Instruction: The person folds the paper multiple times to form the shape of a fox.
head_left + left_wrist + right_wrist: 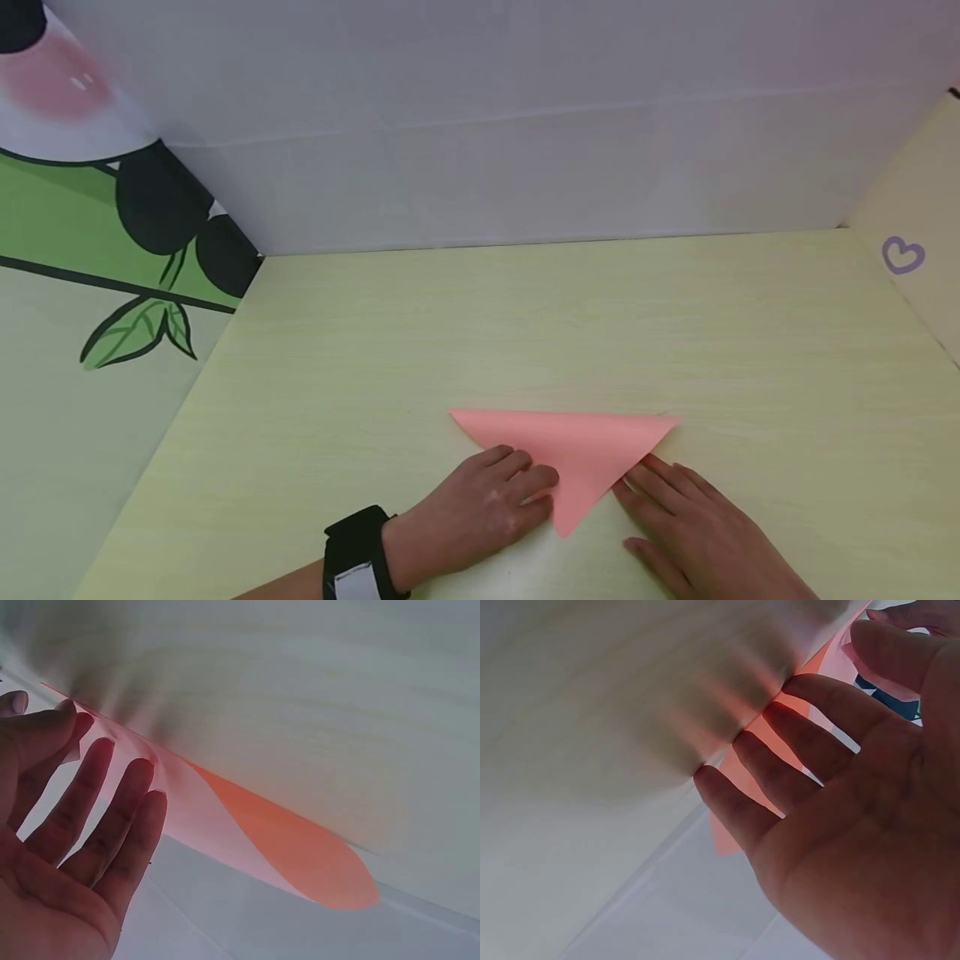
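Note:
A sheet of pink paper (577, 450) lies on the table, doubled over into a triangle with its long side away from me and one corner toward me. That long side curves in an uncreased loop, its orange-looking inside (300, 847) showing in the left wrist view. My left hand (487, 508) is over the paper's left slanting edge, thumb and forefinger pinching near the close corner. Along the right slanting edge, my right hand (693, 525) rests low on the table, its nearly straight fingertips (746, 742) touching the paper.
The pale wood-grain table (337, 358) meets a grey-white wall (525, 175) at the back. A panel with a cartoon drawing (150, 225) stands at the left, and a cream panel with a purple heart (903, 255) at the right. A black band (360, 546) wraps my left wrist.

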The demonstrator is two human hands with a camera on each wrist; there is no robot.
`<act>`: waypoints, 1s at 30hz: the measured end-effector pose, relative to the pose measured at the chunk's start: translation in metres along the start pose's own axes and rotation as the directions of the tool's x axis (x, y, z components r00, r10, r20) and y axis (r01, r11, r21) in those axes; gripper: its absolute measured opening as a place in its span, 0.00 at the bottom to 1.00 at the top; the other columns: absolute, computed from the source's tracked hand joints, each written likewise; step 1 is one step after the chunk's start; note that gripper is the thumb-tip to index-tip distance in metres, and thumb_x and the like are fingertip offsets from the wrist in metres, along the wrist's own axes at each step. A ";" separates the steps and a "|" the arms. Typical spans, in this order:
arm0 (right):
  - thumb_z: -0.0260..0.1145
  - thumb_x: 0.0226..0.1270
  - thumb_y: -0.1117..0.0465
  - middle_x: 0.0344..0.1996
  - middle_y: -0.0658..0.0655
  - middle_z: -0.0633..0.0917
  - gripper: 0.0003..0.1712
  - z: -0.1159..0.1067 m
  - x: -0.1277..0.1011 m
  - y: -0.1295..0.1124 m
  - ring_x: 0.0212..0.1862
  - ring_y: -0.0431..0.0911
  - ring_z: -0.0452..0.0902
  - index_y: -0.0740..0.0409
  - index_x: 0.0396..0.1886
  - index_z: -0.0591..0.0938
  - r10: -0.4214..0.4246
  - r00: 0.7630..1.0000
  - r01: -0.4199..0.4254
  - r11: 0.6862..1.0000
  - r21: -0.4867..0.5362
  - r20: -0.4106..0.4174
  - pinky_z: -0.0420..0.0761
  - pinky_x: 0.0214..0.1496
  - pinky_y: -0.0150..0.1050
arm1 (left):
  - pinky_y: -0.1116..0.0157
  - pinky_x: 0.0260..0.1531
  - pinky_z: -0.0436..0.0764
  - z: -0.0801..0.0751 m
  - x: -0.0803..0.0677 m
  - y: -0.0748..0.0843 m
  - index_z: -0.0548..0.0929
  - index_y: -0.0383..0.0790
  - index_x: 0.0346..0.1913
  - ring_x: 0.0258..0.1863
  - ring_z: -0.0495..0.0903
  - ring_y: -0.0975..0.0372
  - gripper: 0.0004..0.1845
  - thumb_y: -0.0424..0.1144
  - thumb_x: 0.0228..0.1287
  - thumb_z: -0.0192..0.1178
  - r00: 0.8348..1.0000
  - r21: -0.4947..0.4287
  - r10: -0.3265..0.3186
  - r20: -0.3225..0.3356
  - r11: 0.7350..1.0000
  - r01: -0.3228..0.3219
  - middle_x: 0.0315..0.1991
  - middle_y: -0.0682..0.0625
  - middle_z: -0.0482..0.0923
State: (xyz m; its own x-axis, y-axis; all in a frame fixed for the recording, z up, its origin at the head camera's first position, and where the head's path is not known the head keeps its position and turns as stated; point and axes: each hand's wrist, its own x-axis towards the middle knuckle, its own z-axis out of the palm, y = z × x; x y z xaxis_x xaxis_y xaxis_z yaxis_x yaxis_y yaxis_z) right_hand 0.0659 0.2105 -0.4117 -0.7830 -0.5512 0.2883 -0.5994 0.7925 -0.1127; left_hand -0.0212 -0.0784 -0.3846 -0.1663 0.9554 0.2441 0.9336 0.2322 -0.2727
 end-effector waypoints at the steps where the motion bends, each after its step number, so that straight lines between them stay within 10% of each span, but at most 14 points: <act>1: 0.64 0.73 0.40 0.70 0.56 0.76 0.32 0.000 0.000 0.000 0.70 0.55 0.71 0.56 0.66 0.81 0.005 1.000 -0.005 1.000 0.002 0.004 0.37 0.78 0.31 | 0.68 0.42 0.75 0.000 0.000 0.000 0.85 0.51 0.37 0.37 0.73 0.62 0.11 0.30 0.57 0.71 1.000 -0.005 -0.002 -0.002 1.000 0.002 0.48 0.56 0.78; 6: 0.70 0.68 0.43 0.71 0.53 0.75 0.31 0.000 -0.001 -0.001 0.69 0.53 0.71 0.53 0.66 0.82 0.044 0.999 -0.044 0.999 0.012 0.009 0.38 0.76 0.27 | 0.70 0.43 0.74 0.001 0.000 0.000 0.83 0.50 0.37 0.38 0.72 0.64 0.10 0.28 0.61 0.68 1.000 -0.041 -0.024 0.015 0.999 0.024 0.50 0.57 0.78; 13: 0.74 0.65 0.45 0.72 0.52 0.74 0.32 -0.001 -0.003 -0.002 0.68 0.51 0.72 0.50 0.67 0.82 0.070 0.997 -0.070 0.998 0.001 0.024 0.78 0.59 0.44 | 0.70 0.41 0.74 0.000 0.002 0.000 0.81 0.49 0.39 0.36 0.71 0.65 0.10 0.30 0.62 0.68 1.000 -0.041 -0.020 0.009 0.999 0.020 0.48 0.58 0.78; 30: 0.74 0.65 0.47 0.71 0.50 0.74 0.34 0.001 -0.004 -0.002 0.69 0.50 0.71 0.50 0.69 0.79 0.119 0.991 -0.121 0.992 0.036 0.053 0.69 0.65 0.37 | 0.70 0.41 0.74 0.002 0.003 0.001 0.86 0.55 0.46 0.39 0.73 0.64 0.14 0.33 0.60 0.72 1.000 -0.054 0.023 0.010 0.998 -0.022 0.49 0.59 0.79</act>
State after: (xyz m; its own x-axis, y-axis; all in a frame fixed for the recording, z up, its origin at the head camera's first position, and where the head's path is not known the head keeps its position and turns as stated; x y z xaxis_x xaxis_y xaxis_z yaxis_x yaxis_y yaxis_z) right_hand 0.0703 0.2105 -0.4137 -0.8565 -0.4660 0.2218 -0.5057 0.8436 -0.1807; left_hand -0.0211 -0.0752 -0.3860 -0.1484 0.9622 0.2282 0.9530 0.2008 -0.2270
